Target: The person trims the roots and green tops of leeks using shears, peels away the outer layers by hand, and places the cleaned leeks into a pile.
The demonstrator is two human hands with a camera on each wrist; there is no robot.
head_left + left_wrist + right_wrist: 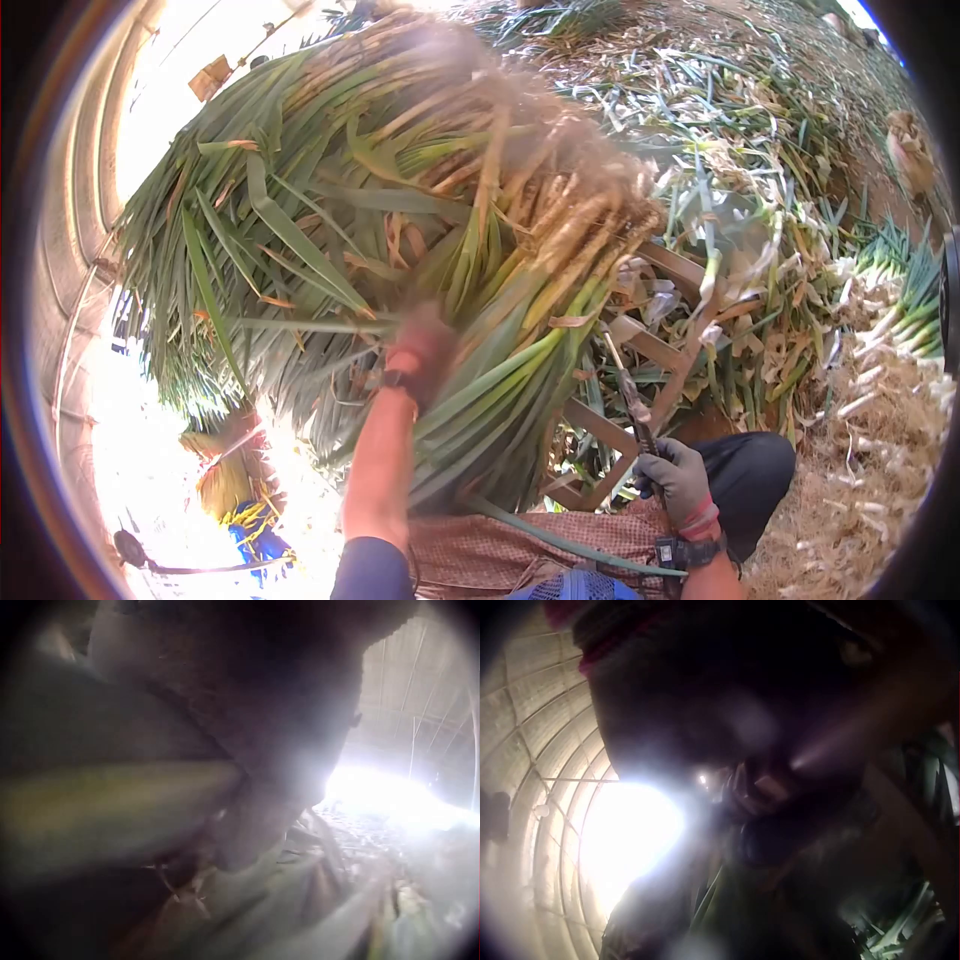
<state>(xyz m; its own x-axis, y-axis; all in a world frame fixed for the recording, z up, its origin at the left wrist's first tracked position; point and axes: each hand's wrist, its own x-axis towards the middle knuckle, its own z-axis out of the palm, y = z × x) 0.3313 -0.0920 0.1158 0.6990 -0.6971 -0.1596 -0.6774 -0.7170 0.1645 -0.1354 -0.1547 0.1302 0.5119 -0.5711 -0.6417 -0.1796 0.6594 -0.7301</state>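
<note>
A big heap of green onions (300,210) with long leaves and brown, dirty root ends lies in front of me. Over its near side my gloved left hand (425,345) is blurred. In the left wrist view, the fingers (247,832) curl around a yellow-green onion stalk (112,799). Lower right in the head view, my right hand (680,475), in a grey glove with a pink cuff, grips a narrow-bladed cutting tool (632,395), its tip pointing up and away. The right wrist view is dark, with the tool's handle (761,844) partly showing.
A wooden frame (650,345) stands between the heap and a wide litter of onion trimmings (770,200). Cleaned green onions (905,300) lie at the far right, above scattered roots (850,500). A curved greenhouse wall (85,230) rises at the left.
</note>
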